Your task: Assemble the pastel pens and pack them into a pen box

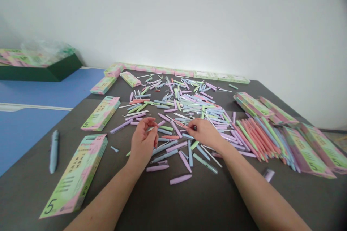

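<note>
Forearms (108,195) nearest. Left hand (145,137) half-curled at near edge of pen-part pile (189,106), grip unclear; right hand (204,131) over pile, pinching reddish part (181,124). Pens lined up (260,137) right of pile; plenty still loose.

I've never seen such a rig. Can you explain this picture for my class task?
No robot: a person works bare-handed. The one picture comes from a head-worn camera looking forward and down. On the dark flat table lie slim pastel plastic pen parts, a row of coral, green and blue plastic pens, and pink-and-green cardboard boxes. The bare left hand curls loosely, nothing visible in it; the bare right hand reaches a slim coral plastic piece, but whether it grips it is unclear.
</note>
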Tool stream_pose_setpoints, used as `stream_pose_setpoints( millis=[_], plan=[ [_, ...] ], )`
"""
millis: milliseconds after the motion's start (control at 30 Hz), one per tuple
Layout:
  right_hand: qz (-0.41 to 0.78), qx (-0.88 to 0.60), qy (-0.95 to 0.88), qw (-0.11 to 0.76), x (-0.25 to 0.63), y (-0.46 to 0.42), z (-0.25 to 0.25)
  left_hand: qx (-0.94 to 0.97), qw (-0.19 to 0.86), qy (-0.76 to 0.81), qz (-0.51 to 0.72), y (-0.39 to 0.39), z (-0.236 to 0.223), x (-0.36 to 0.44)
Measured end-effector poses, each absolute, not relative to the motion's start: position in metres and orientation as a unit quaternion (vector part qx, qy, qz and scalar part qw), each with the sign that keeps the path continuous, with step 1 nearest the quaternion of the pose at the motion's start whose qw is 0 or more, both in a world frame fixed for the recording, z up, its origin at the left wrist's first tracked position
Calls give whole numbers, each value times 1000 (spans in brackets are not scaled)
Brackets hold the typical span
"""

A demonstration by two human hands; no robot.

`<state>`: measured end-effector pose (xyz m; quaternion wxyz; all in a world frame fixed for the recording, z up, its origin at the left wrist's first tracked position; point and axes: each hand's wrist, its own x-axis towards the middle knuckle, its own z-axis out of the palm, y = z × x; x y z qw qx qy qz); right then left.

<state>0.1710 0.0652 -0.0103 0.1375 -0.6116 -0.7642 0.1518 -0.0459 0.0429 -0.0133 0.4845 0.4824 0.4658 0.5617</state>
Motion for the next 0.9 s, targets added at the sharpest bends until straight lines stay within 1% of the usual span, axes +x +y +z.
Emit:
stream_pose_setpoints(
  millis=[100,167,233,300,433,633,900],
  plan=[
    [341,-558,-724,220,174,64,-2,512,500,452,533,41,-16,-45],
    [466,-496,-688,253,173,62,5,532,520,428,513,40,-18,-44],
    [547,-436,-665,261,171,59,9,546,544,402,495,37,-19,-43],
    [591,-394,-652,265,167,57,10,556,561,376,484,34,-17,-41],
    [631,-338,-643,273,163,54,5,584,540,342,500,27,-12,-40],
    [641,-309,-648,271,158,50,1,625,437,355,540,20,-11,-42],
    [657,-309,-632,271,151,47,-3,658,304,412,553,20,-10,-42]
  ],
)
